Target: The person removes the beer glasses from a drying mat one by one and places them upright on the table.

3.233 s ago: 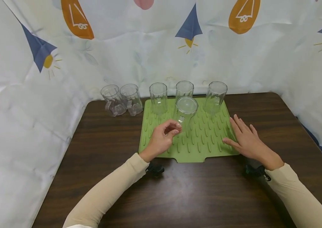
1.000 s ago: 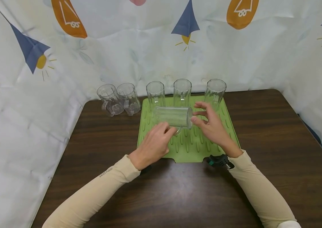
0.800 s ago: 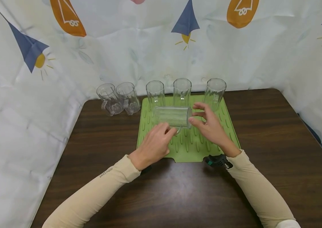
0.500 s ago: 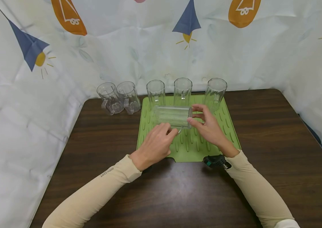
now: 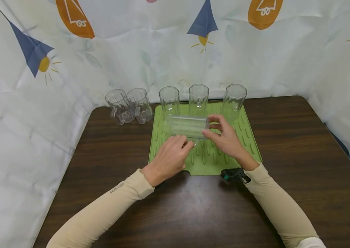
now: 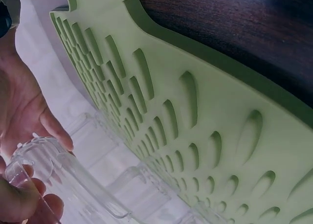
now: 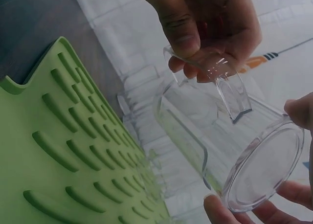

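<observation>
A clear mug (image 5: pixel 187 126) is held on its side above the green ridged mat (image 5: pixel 205 169), its round base toward the right. My left hand (image 5: pixel 170 155) grips its handle, thumb on top, as the right wrist view shows with the handle (image 7: pixel 234 92) under the fingers. Around the base end (image 7: pixel 266 165) sit the thumb and fingertips of my right hand (image 5: pixel 228 139). Three more clear mugs stand along the mat's back edge: a left one (image 5: pixel 169 100), a middle one (image 5: pixel 198 98) and a right one (image 5: pixel 234 100).
Two clear handled mugs, one (image 5: pixel 120 106) beside another (image 5: pixel 140 105), stand on the dark wooden table (image 5: pixel 119 148) left of the mat. A patterned white cloth (image 5: pixel 150 51) hangs close behind the table and along its left side.
The held mug has turned from base-up to lying sideways. My right hand has come left from the mat's right edge to the mug's base, its fingers closing onto it in the last second.
</observation>
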### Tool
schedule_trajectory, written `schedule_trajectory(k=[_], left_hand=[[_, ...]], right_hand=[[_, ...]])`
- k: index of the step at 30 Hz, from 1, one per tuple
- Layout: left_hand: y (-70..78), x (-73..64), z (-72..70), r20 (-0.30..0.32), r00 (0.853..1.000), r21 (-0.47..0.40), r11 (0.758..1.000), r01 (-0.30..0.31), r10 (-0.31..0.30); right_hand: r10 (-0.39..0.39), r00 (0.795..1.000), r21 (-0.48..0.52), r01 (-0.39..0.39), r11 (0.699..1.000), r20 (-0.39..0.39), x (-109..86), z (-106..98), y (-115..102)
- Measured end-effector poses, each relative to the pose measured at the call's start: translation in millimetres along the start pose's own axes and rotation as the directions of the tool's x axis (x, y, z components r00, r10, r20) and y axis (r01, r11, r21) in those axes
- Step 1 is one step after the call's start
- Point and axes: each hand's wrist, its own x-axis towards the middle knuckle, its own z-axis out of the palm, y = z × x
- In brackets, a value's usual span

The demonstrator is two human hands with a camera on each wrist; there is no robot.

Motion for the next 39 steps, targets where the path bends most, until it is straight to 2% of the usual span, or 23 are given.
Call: schedule_trajectory(k=[6,11,16,20,25,33,36,39], left_hand=[[0.8,0.1,0.1,-0.004,1.0,0.016,1.0,-0.015,0.015],[0.4,-0.1,0.2,-0.002,1.0,-0.008,1.0,-0.02,0.02],[-1.0,-0.2,0.0,0.03,0.999,-0.067,0.997,-0.022,0.025],[-3.9,-0.4,-0.2,0.002,1.0,-0.13,0.991,-0.011,0.011],[-9.4,0.1,-1.0,-0.085,0.996,-0.204,0.979,0.003,-0.021],[-14.6,-7.0,-0.5,-0.136,0.984,-0.293,0.953,0.07,-0.115],[-15.6,-11.7,2.1,-0.143,0.976,-0.35,0.931,0.106,-0.165],[-16.8,-16.6,4.4,-0.125,0.963,-0.428,0.888,0.166,-0.241]], right_hand=[[0.003,1.0,0.008,-0.002,1.0,-0.022,-0.4,0,1],[-0.013,0.999,0.028,0.014,1.0,-0.044,-0.5,-1,1],[-0.007,0.999,0.051,0.01,0.999,-0.051,-0.4,-2,0],[0.002,0.998,0.05,0.001,0.999,-0.057,-0.3,-3,1],[-0.003,0.997,0.029,0.005,1.0,-0.074,0.1,-5,1],[-0.014,0.995,0.023,0.016,1.0,-0.097,-0.2,-5,1],[-0.006,0.995,0.022,0.008,1.0,-0.104,-0.2,-6,1],[-0.001,0.993,0.028,0.004,1.0,-0.114,-0.4,-6,1]])
